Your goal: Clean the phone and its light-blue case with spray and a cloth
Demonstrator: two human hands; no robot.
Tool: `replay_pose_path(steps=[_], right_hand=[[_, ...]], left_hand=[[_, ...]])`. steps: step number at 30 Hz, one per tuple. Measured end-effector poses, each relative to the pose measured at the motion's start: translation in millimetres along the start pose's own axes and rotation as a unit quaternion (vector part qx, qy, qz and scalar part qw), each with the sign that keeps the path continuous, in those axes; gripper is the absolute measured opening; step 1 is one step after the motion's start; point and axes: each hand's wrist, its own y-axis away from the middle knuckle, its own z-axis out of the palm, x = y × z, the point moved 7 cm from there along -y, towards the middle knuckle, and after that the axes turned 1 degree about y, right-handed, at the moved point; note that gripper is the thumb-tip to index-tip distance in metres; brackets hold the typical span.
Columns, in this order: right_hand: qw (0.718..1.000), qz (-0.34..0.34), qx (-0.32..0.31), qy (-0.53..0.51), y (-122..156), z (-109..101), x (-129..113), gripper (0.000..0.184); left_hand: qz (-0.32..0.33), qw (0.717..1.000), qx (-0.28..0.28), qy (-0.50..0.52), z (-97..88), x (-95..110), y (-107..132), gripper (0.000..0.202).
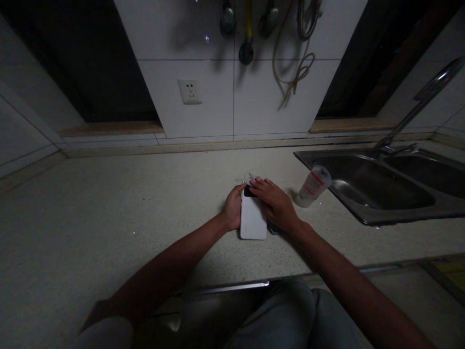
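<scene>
One clear plastic cup [314, 186] with red print stands on the pale speckled counter [109, 208], near the sink [374, 186]; what the cup holds is too dim to tell. The sink is shiny metal with two rounded basins and one curved tap [428, 99]. Left of the cup, one flat white phone [253, 224] with rounded corners and one dark camera block lies back up at the counter, between two hands. The left hand [232, 208] grips its left edge, thumb near the top corner, other fingers mostly hidden. The right hand [276, 201] lies across its upper right, fingers stretched out and close together; whether they pinch anything, I cannot tell.
</scene>
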Motion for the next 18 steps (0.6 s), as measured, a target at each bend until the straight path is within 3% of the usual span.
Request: replay_pose_path(steps=[4, 8, 18], right_hand=[[0.996, -0.058, -0.059, 0.018, -1, 16, -22, 0.054], [0.992, -0.108, -0.062, 0.029, 0, 19, -39, 0.048], [0.989, -0.142, -0.009, -0.028, 2, 5, -45, 0.038]], left_hand=[[0.000, 1.000, -0.024, 0.013, 6.6, -2, 0, 0.067], [-0.014, 0.999, -0.042, 0.014, 10.8, -3, 1, 0.086], [-0.002, 0.999, -0.040, 0.018, 13.5, -1, 2, 0.085]])
